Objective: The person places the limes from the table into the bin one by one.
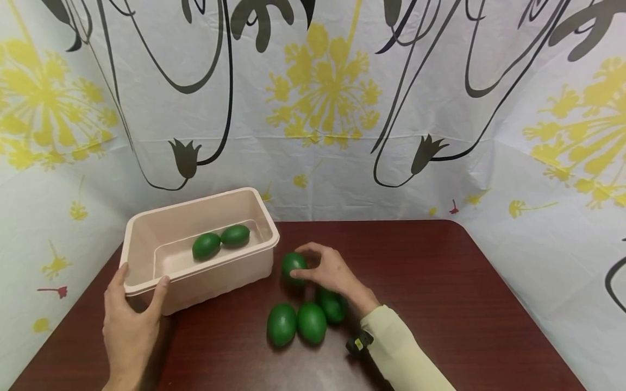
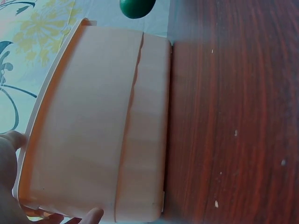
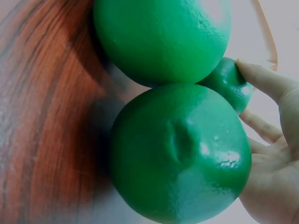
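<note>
My right hand (image 1: 331, 270) pinches a green lime (image 1: 294, 267) between thumb and fingers, just right of a beige plastic bin (image 1: 220, 282). In the right wrist view the pinched lime (image 3: 230, 85) shows behind two larger-looking limes. My left hand (image 1: 132, 317) grips the bin's near left corner, thumb at the front rim and fingers at the left side. Two limes (image 1: 206, 246) lie inside the bin. On the table below my right hand sit three more: one lime (image 1: 281, 325) at left, a second lime (image 1: 311, 323) beside it, and a third lime (image 1: 332, 306) partly under the wrist.
A dark red-brown wooden table (image 1: 415, 260) carries everything. Behind and to both sides hangs a white sheet (image 1: 303, 163) with yellow and grey flower prints. My right wrist wears a small black camera (image 1: 360, 343) beside a pale sleeve (image 1: 403, 347).
</note>
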### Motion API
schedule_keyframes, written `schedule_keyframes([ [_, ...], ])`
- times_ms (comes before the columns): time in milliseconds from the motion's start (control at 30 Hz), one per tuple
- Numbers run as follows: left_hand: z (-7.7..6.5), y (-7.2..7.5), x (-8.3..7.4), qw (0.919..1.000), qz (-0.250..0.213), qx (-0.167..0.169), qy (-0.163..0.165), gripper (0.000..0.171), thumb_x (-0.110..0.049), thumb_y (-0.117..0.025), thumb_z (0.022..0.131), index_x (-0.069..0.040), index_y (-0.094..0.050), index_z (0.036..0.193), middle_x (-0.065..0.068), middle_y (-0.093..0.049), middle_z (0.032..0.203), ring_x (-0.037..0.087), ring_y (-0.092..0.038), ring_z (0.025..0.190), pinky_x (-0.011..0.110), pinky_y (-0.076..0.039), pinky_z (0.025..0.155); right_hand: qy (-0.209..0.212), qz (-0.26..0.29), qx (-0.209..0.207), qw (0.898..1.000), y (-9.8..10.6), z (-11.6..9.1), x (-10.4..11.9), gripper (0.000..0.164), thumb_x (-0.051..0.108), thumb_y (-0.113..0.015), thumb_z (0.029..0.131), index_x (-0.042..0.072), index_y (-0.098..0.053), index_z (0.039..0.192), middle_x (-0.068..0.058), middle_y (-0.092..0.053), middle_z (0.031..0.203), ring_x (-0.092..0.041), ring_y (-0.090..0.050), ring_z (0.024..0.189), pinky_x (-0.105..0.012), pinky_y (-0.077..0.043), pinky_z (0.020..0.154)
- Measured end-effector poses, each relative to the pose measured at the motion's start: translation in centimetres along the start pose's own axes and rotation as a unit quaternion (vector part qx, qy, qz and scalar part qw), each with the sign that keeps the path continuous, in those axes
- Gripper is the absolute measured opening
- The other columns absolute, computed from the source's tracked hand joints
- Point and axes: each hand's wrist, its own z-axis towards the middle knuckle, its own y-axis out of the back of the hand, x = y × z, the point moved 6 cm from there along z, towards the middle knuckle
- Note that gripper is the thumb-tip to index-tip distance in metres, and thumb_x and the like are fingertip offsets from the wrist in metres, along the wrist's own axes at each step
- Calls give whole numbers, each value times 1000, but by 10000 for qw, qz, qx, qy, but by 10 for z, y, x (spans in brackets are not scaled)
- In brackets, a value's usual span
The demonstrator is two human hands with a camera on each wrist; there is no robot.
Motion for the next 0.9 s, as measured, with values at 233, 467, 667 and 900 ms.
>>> schedule_keyframes([
  [233, 0, 0, 1, 10000, -34, -40, -45, 85, -48, -71, 95, -28, -29, 165, 18, -40, 164, 48, -40, 148, 72, -30, 112, -35, 426, -332, 9985, 3, -1, 3, 48, 30, -89, 83, 25, -69, 127, -2, -77, 114, -18, -74, 102, -37, -60, 89],
  [467, 1, 0, 0, 10000, 29, -40, -47, 85, -49, -71, 94, -28, -28, 166, 19, -40, 163, 49, -41, 147, 71, -31, 111, 163, 611, -687, 9956, 8, 0, 9, 49, 26, -89, 83, 25, -69, 128, 0, -76, 118, -16, -75, 97, -30, -61, 84],
  [667, 1, 0, -1, 9999, 10, -79, -82, 85, -49, -71, 94, -29, -30, 165, 18, -41, 163, 48, -42, 147, 71, -31, 112, 312, 798, -976, 9915, 13, 0, 16, 50, 28, -89, 84, 27, -68, 129, 2, -74, 122, -13, -74, 96, -27, -60, 83],
  [900, 0, 0, -1, 9998, -65, -115, -139, 83, -47, -71, 94, -29, -31, 165, 19, -42, 162, 50, -42, 145, 72, -31, 110, 367, 971, -1139, 9881, 15, -1, 25, 52, 30, -89, 84, 30, -67, 131, 1, -73, 125, -18, -75, 99, -37, -62, 88],
])
